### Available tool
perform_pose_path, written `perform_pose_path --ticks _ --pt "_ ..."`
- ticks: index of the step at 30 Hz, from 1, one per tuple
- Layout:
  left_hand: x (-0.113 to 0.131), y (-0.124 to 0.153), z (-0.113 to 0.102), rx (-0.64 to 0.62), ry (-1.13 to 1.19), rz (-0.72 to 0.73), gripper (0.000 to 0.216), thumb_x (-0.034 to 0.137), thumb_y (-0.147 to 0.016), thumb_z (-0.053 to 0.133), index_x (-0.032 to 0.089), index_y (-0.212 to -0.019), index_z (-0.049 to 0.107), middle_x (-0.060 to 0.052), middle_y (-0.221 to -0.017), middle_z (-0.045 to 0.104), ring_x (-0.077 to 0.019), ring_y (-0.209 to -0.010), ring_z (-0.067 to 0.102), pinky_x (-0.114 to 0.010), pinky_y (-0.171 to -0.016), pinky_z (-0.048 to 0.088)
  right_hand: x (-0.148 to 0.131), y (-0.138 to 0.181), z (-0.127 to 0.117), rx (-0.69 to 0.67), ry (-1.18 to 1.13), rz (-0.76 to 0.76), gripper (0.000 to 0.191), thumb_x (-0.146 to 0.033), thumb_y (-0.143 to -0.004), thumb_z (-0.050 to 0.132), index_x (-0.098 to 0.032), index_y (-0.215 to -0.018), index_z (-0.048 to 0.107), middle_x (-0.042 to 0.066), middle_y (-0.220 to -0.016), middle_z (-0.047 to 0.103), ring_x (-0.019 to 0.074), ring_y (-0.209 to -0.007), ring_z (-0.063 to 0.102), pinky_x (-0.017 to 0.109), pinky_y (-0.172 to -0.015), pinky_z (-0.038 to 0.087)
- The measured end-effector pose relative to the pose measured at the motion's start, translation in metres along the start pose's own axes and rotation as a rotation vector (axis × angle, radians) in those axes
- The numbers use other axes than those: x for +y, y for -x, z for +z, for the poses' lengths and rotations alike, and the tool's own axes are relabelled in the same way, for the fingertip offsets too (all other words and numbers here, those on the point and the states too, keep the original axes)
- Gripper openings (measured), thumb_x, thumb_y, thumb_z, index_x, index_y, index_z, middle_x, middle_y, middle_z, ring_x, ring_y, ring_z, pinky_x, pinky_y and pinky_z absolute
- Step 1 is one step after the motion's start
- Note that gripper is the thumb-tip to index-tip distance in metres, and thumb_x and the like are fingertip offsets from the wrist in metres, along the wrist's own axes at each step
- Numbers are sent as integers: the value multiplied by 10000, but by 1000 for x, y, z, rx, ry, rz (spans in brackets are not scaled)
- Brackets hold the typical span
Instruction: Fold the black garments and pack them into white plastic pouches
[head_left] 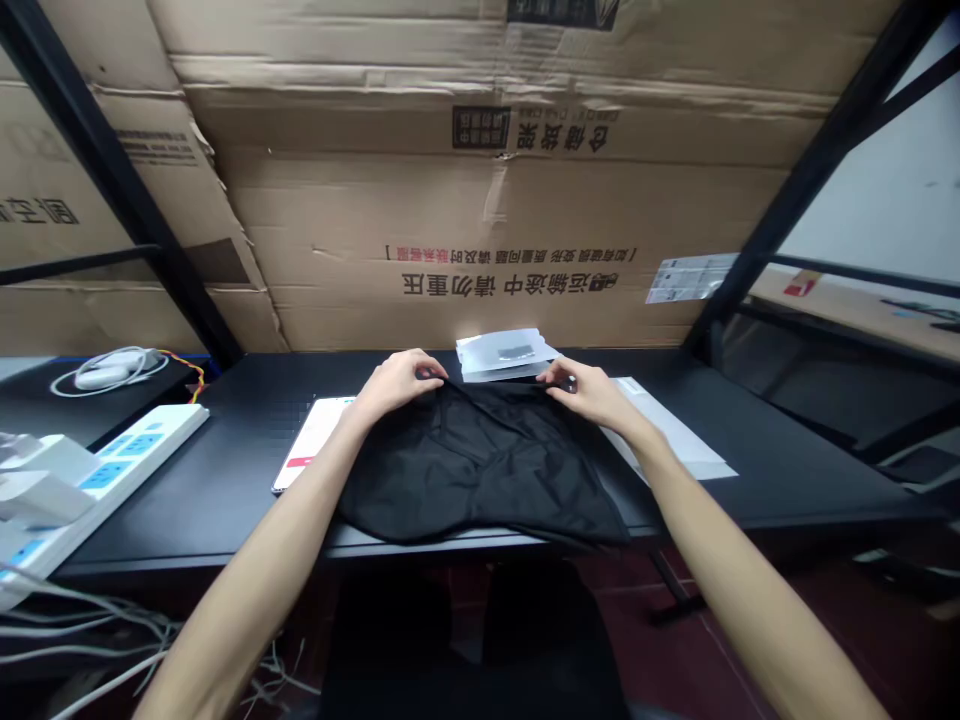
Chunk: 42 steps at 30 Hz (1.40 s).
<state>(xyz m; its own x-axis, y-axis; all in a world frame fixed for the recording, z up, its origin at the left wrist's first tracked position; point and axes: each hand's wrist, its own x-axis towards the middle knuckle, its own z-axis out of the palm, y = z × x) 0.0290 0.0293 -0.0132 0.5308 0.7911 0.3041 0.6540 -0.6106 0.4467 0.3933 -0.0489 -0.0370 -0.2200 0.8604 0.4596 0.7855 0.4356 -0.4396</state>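
Observation:
A thin black piece of cloth (480, 470) is spread on the dark table, its lower edge reaching the table's front edge. My left hand (401, 385) pinches the cloth's far left corner between thumb and fingers. At the far right corner, my right hand (589, 390) pinches the same far edge. Just beyond that edge lie translucent white plastic bags (502, 352), close to the right fingertips. Part of a phone with a lit white screen (311, 440) shows beside my left forearm. Whether the cloth is a garment or a bag I cannot tell.
A flat white sheet or bag (679, 435) lies beyond my right wrist. On the left are a white power strip (112, 480) with plugs and a white charger with coiled cable (112, 370). Cardboard (510, 200) walls the back, between black metal posts (795, 180).

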Motion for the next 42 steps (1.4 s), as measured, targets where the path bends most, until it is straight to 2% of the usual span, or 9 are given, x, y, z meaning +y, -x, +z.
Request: perform_pose_path --ticks 6,10,14,17,22,28,33,37,42 --pt "5 10 -16 -39 186 107 269 436 -882 711 223 -1009 815 -43 -1020 781 -231 -994 712 -340 -942 542 -18 7 -13 7 -66 -29 279 -264 -915 581 -258 -1140 747 48 -1104 814 255 -1000 745 370 -807 575" --pt "14 27 -24 -31 208 136 250 419 -918 691 212 -1014 795 -47 -1055 779 -231 -1006 713 -344 -930 544 -28 22 -21 70 -29 -92 205 -299 -953 601 -278 -1040 786 43 -1102 812 257 -980 732 396 -813 581" --pt "21 53 -25 -13 100 218 184 373 -970 659 264 -1036 792 -19 -1119 761 -215 -1042 702 -338 -959 524 -35 43 -26 80 -29 -132 170 -328 -978 616 -310 -1024 778 35 -1060 813 269 -993 738 443 -887 602" --pt "25 73 -23 14 -28 253 174 351 -1009 627 295 -1067 781 -9 -1164 745 -213 -1073 686 -342 -970 512 -36 59 -25 15 -53 -176 152 -323 -991 634 -327 -1040 777 20 -1059 813 278 -1028 746 479 -970 599" --pt "29 95 -11 -18 -144 280 174 324 -1040 600 295 -1073 768 -14 -1151 758 -222 -1086 680 -358 -962 511 -38 77 -19 -102 -82 -174 153 -328 -1006 648 -335 -1079 783 42 -1088 806 290 -1062 741 510 -954 623" --pt "28 100 -3 -61 -167 288 218 336 -1075 561 272 -1083 770 -34 -1155 772 -229 -1109 682 -372 -975 514 -45 85 -16 -140 -71 -175 164 -372 -1013 671 -327 -1120 786 53 -1169 791 286 -1144 716 521 -1017 603" --pt "34 102 -6 -77 -203 290 233 337 -1084 542 269 -1036 760 -25 -1127 775 -230 -1092 683 -376 -948 508 -47 88 -16 -111 -74 -192 158 -344 -1029 641 -316 -1067 791 57 -1104 797 284 -1100 722 513 -988 608" --pt "36 106 -6 -62 -162 285 241 321 -1084 525 265 -1046 756 -34 -1126 763 -226 -1080 677 -373 -956 511 -45 91 -16 -104 -86 -160 168 -351 -1033 628 -326 -1098 780 47 -1118 795 286 -1112 721 514 -996 608" --pt "35 103 -2 -59 -190 263 195 369 -1070 576 280 -1150 731 -36 -1207 728 -232 -1074 665 -373 -949 503 -42 90 -15 -121 -81 -147 166 -360 -1025 646 -326 -1141 760 51 -1132 787 287 -1108 719 515 -988 607"
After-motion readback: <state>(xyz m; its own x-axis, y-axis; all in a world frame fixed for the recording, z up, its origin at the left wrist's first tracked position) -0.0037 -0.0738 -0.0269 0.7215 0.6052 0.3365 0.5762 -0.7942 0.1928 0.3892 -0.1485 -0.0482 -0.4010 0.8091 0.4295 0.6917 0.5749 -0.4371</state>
